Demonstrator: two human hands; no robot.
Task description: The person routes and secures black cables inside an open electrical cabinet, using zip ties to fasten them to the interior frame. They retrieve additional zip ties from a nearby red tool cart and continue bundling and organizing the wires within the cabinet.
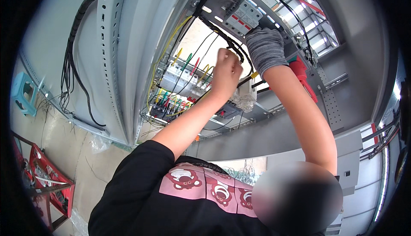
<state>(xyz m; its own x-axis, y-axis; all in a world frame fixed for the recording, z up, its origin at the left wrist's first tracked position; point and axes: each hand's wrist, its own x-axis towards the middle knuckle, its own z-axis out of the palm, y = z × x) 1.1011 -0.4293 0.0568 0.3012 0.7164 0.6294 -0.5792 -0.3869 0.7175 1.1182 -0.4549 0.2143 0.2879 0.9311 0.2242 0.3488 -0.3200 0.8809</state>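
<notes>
A: Setting?
B: Workshop; big grey metal cabinet across centre and right.
A: Hands?
B: Centre: bare left hand, fingers curled beside black wrapped cable bundle; can't tell if gripping. Upper right: right hand, grey knit glove, fingers hidden by white-and-red breaker block; can't tell.
A: Progress?
B: Part-wired, I'd judge: coloured wires at centre rows; black splayed-end cable hangs upper left.
</notes>
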